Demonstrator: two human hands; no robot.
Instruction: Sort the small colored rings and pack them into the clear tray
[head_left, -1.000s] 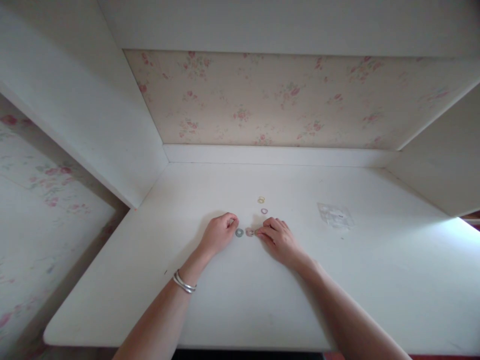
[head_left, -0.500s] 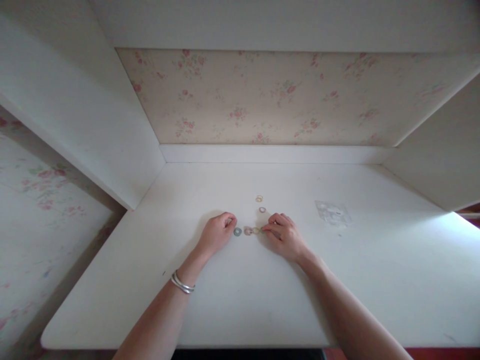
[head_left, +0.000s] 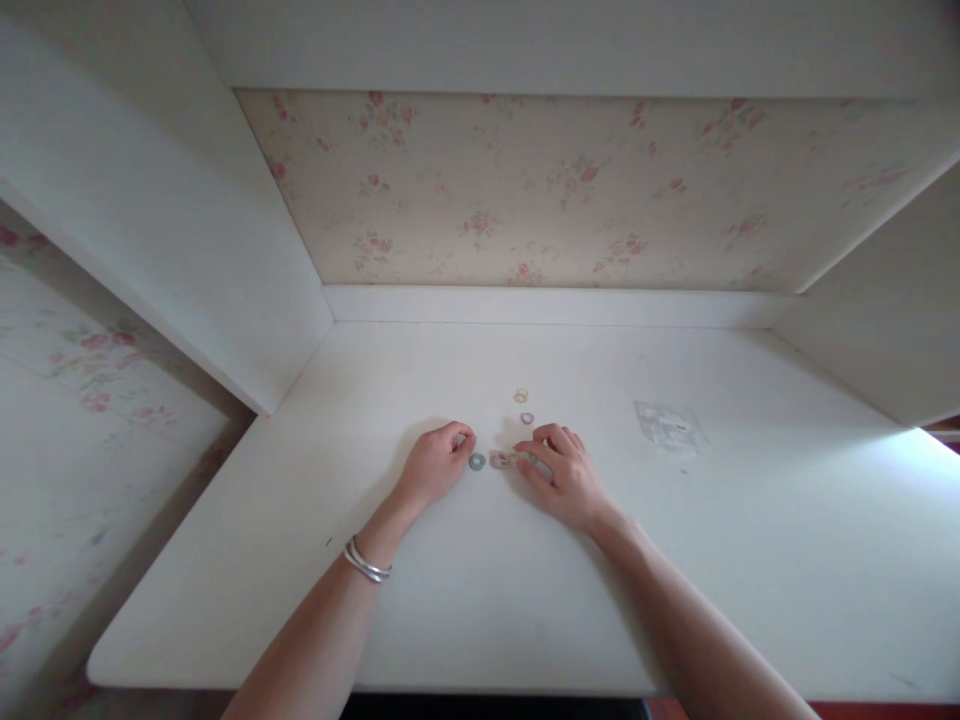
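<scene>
My left hand (head_left: 439, 458) rests on the white desk with its fingers curled and the thumb against them; whatever may be between them is hidden. Just right of its fingertips lies a small grey ring (head_left: 477, 462). My right hand (head_left: 564, 472) has its thumb and index finger apart, at the right end of a short row of small rings. A pinkish ring (head_left: 497, 460) is at the row's left end; the others are partly covered by my right fingers. Farther back lie a small purplish ring (head_left: 527, 418) and a pair of thin yellow rings (head_left: 521, 396).
A clear plastic bag (head_left: 670, 428) lies on the white desk (head_left: 480, 600) to the right. White side panels and a flowered back wall (head_left: 540, 190) enclose the desk's far side. A silver bracelet (head_left: 367, 562) is on my left wrist.
My right thumb and index finger have parted from a pinch and shifted slightly left, over the row of rings. My left hand stays in place. The view has tilted slightly.
</scene>
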